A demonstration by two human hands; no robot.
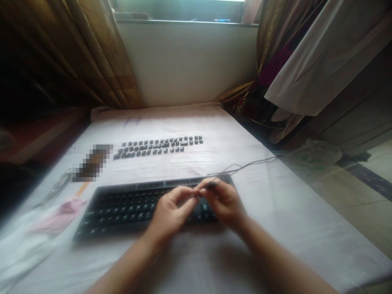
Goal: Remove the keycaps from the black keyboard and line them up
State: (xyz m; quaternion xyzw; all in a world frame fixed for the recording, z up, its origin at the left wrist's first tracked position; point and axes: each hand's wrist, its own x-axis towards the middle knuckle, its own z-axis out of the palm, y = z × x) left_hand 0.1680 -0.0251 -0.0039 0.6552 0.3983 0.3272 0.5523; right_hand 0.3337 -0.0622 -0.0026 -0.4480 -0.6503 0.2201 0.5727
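Note:
A black keyboard (122, 210) lies on the white cloth, with rows of keys in it. Above its right half, my left hand (174, 208) and my right hand (225, 202) come together, fingertips meeting in a pinch. A small dark object (210, 185) shows in my right hand; blur hides its kind. Whatever is between the left fingertips is too small to make out. Beyond the keyboard, loose black keycaps (157, 146) lie in three rough rows. My hands and wrists cover part of the keyboard's right side.
A thin dark cable (254, 162) runs from behind the keyboard over the right table edge. At the left lie a pink cloth (63, 215), an orange strip (82, 188), a pixelated patch and a shiny clear item (61, 182). Curtains (119, 69) and hanging white fabric (324, 61) flank the table.

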